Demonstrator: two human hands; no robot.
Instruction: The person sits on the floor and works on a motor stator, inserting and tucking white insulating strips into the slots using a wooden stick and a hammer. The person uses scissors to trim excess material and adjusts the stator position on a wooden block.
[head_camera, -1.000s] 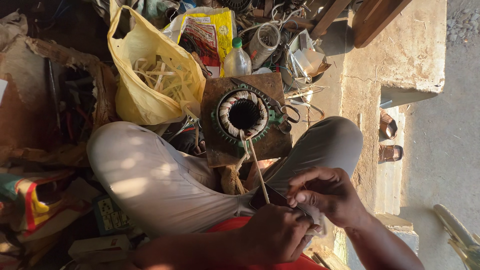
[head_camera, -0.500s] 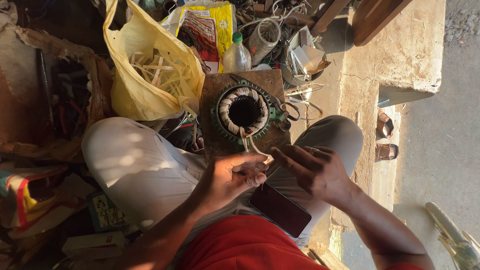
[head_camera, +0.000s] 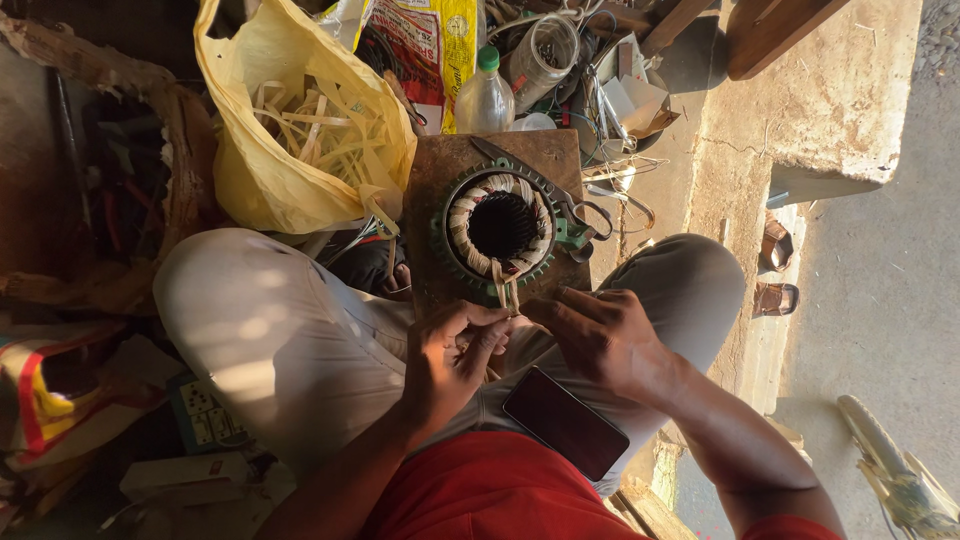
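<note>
Both my hands meet at the motor coil (head_camera: 498, 228): left hand (head_camera: 455, 360) pinching the pale strips (head_camera: 507, 292) taut, right hand (head_camera: 600, 335) loosely curled, seemingly steadying them.

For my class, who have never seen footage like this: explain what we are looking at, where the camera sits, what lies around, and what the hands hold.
The camera sits on a person's head, looking down at their lap. The left hand and right hand pinch pale strips at the near edge of a round motor stator, a metal ring wound with wire, standing on a wooden block. A dark phone rests on the lap. Behind are a yellow bag of strips, a plastic bottle and scissors.
</note>
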